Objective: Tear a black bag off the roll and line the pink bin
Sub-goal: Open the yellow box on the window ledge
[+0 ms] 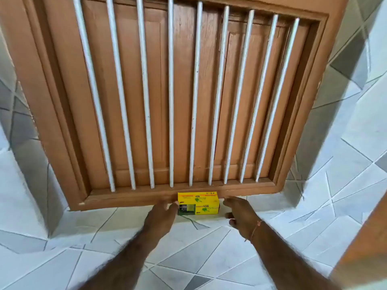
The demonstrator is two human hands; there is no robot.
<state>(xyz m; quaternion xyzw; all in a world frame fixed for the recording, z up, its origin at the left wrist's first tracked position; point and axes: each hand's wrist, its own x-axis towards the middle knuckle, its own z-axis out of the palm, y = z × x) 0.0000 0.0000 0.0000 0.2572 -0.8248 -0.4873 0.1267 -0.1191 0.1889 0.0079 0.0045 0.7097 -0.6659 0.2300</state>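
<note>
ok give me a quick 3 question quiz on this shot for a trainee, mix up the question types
1. True or false: the yellow box sits on the sill below the barred window.
2. Which hand is at the box's opened end? A) left hand B) right hand C) neither
3. Fill in: the pink bin is ____ in this view.

Key
1. True. It lies against the bottom of the brown window frame.
2. A. The left fingers reach the end where the dark roll shows; the right hand is open beside the other end, seemingly apart from it.
3. Not visible. Only tiles, window, box and hands show.
</note>
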